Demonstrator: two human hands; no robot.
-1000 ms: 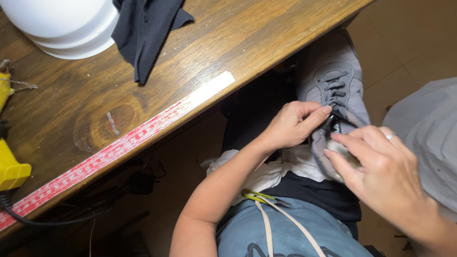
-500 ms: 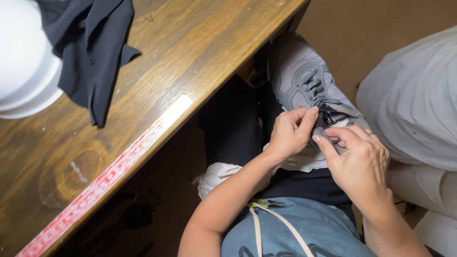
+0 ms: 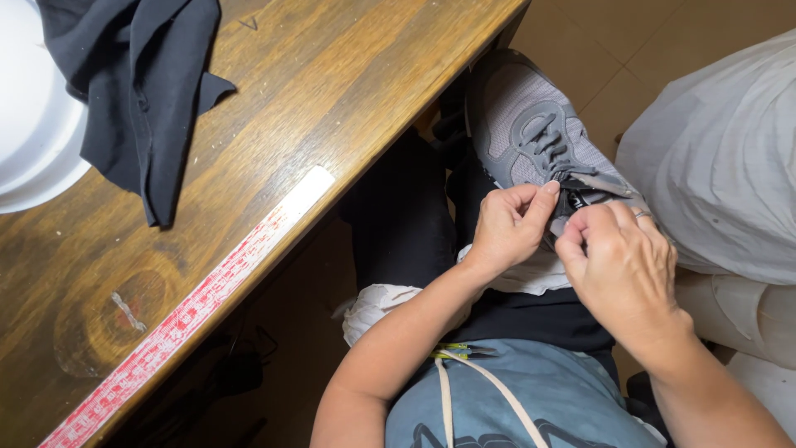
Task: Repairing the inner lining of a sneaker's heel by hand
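Head view: both hands pinch at the laces of a grey shoe beside the tabletop

Head camera looks down past a wooden tabletop (image 3: 348, 75) onto the person's lap. At the tabletop's far left edge sits a white bowl-like object (image 3: 33, 124), partly covered by a dark cloth (image 3: 141, 91) draped over its side and spilling onto the wood. A red and white ruler (image 3: 199, 307) lies along the tabletop's near edge, running parallel to it as if kept ready to hand.

Right of that edge, below the tabletop, the person's leg is crossed over the knee so that a grey shoe (image 3: 531, 124) is raised within easy reach; its toe points toward the tabletop's corner. The left hand (image 3: 506, 228) is curled, its fingers closed in a pinch at the dark laces (image 3: 551, 153) near the shoe's tongue, thumb pressed against forefinger, judging by the pose. Just beside it, the right hand (image 3: 622, 265) is likewise closed, fingers gathered tight over the lace ends at the shoe's throat; exactly what strand each holds is hidden by the knuckles. The two hands nearly touch, which suits working a knot. A pale drawstring (image 3: 473, 390) hangs over the blue garment at the bottom edge. At the far right, white fabric (image 3: 721, 166) fills the frame
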